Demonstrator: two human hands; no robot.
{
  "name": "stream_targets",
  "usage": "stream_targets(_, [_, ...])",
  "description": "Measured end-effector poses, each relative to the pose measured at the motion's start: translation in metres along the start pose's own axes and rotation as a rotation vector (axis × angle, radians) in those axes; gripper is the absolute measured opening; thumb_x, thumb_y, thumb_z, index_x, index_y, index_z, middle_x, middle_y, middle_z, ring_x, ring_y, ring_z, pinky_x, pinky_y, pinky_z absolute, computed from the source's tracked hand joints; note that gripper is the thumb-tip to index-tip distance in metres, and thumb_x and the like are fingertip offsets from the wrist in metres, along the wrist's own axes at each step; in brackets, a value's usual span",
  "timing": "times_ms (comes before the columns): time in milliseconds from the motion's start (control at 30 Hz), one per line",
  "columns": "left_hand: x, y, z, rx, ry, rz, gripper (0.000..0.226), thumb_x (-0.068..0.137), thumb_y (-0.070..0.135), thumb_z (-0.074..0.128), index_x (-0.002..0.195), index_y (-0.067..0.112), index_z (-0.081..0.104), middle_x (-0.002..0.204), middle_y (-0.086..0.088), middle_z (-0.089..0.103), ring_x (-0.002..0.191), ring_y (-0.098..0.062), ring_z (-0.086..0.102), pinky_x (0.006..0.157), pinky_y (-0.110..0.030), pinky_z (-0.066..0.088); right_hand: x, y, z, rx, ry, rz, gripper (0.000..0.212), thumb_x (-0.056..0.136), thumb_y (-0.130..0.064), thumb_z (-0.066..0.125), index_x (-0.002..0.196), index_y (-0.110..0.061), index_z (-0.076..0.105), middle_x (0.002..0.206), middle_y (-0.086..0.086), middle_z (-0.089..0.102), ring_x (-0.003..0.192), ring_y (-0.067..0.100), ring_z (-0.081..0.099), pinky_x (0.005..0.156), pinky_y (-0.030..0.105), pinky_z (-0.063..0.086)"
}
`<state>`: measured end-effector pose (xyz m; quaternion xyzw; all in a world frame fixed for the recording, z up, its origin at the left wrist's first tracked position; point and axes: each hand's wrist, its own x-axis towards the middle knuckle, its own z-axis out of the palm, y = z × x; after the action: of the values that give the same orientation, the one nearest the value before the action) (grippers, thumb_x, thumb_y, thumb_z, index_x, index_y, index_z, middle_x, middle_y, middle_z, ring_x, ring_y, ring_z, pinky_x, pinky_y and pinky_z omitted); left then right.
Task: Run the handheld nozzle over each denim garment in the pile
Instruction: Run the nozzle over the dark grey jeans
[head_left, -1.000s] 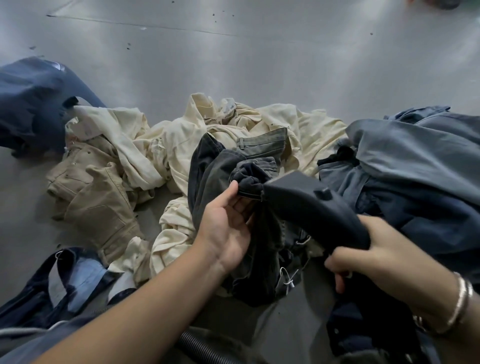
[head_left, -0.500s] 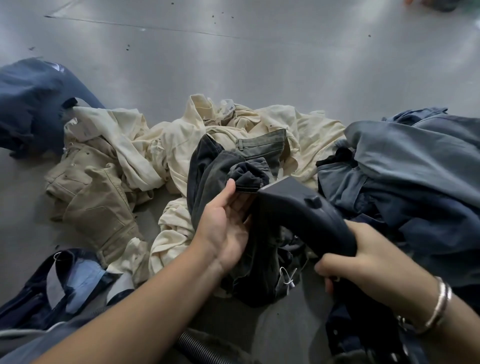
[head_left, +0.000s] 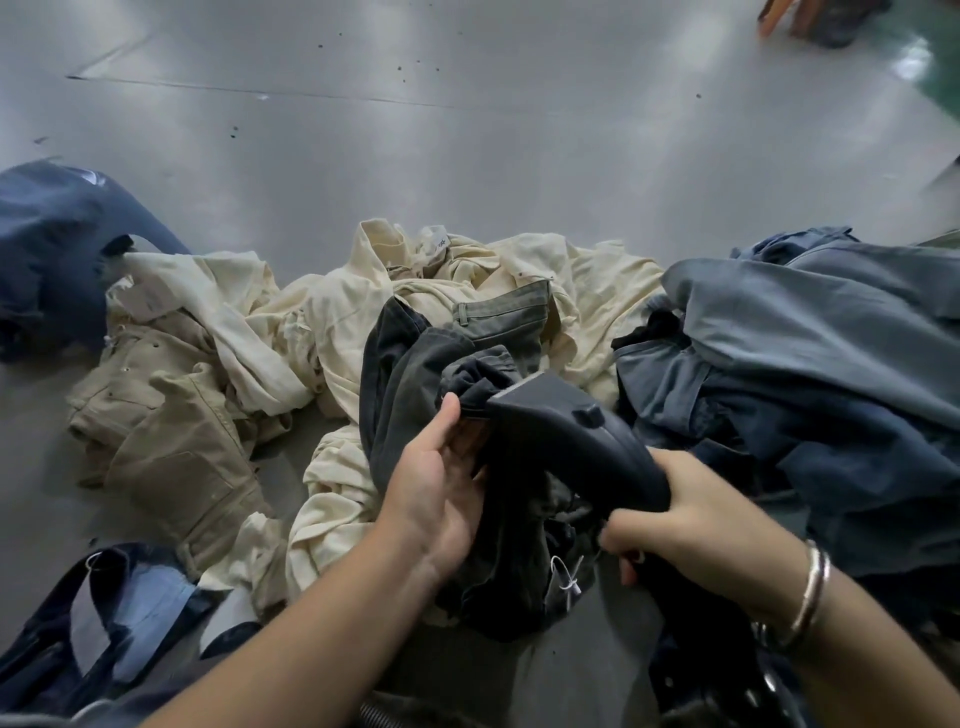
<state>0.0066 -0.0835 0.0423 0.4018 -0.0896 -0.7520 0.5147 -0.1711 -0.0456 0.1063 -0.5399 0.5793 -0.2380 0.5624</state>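
A dark grey denim garment (head_left: 410, 364) lies crumpled in the middle of the pile on the floor. My left hand (head_left: 436, 483) grips a bunched fold of it, thumb up against the cloth. My right hand (head_left: 691, 525) grips the handle of a black handheld nozzle (head_left: 566, 431). The nozzle's flat mouth presses on the raised dark fold just above my left thumb. A small white tag (head_left: 566, 577) hangs from the garment below the nozzle.
Cream garments (head_left: 467, 280) and tan trousers (head_left: 171, 431) spread to the left and behind. Blue-grey denim (head_left: 810, 353) is heaped at the right, navy pieces (head_left: 52, 244) at far left and bottom left (head_left: 119, 613). The grey floor (head_left: 467, 130) stretches beyond.
The nozzle has slid forward and left along the dark garment, its mouth now up on the bunched fold. My left hand keeps its hold in nearly the same place.
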Motion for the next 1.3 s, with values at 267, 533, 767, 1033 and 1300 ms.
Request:
stream_targets(267, [0.0, 0.001, -0.002, -0.021, -0.028, 0.001, 0.048, 0.097, 0.036, 0.044, 0.072, 0.016, 0.08, 0.084, -0.002, 0.076, 0.075, -0.014, 0.073, 0.067, -0.029, 0.05, 0.014, 0.008, -0.002, -0.026, 0.151, -0.078, 0.012, 0.055, -0.015, 0.064, 0.064, -0.015, 0.055, 0.048, 0.0, 0.055, 0.044, 0.02, 0.058, 0.046, 0.028, 0.044])
stream_targets(533, [0.007, -0.004, -0.005, -0.033, -0.006, -0.021, 0.047, 0.097, 0.036, 0.046, 0.072, 0.013, 0.079, 0.084, -0.004, 0.075, 0.077, -0.017, 0.072, 0.076, -0.035, 0.048, 0.017, 0.007, 0.011, 0.032, 0.075, -0.046, 0.018, 0.059, -0.011, 0.068, 0.067, -0.013, 0.053, 0.046, 0.001, 0.055, 0.041, 0.023, 0.056, 0.043, 0.027, 0.042])
stream_targets(767, [0.014, 0.007, -0.009, -0.099, 0.04, -0.02, 0.048, 0.096, 0.036, 0.047, 0.067, 0.013, 0.078, 0.079, -0.004, 0.075, 0.073, -0.02, 0.073, 0.081, -0.039, 0.047, 0.016, 0.01, 0.012, 0.035, 0.141, -0.12, 0.018, 0.056, -0.016, 0.065, 0.068, -0.012, 0.053, 0.046, -0.001, 0.053, 0.04, 0.021, 0.057, 0.042, 0.026, 0.041])
stream_targets(1033, [0.009, -0.008, -0.01, -0.012, 0.04, -0.04, 0.043, 0.096, 0.034, 0.048, 0.075, 0.012, 0.079, 0.084, -0.007, 0.074, 0.074, -0.02, 0.073, 0.074, -0.036, 0.047, 0.022, 0.011, 0.014, 0.086, 0.184, -0.085, 0.018, 0.064, -0.005, 0.068, 0.066, -0.012, 0.052, 0.044, -0.001, 0.053, 0.039, 0.022, 0.054, 0.042, 0.024, 0.042])
stream_targets(1300, [0.012, -0.004, -0.01, -0.019, 0.052, -0.048, 0.043, 0.096, 0.034, 0.047, 0.075, 0.013, 0.078, 0.081, -0.006, 0.074, 0.08, -0.021, 0.069, 0.08, -0.037, 0.047, 0.02, 0.013, 0.018, 0.099, 0.07, -0.002, 0.016, 0.06, -0.008, 0.066, 0.065, -0.014, 0.053, 0.045, 0.0, 0.053, 0.042, 0.024, 0.053, 0.042, 0.025, 0.043])
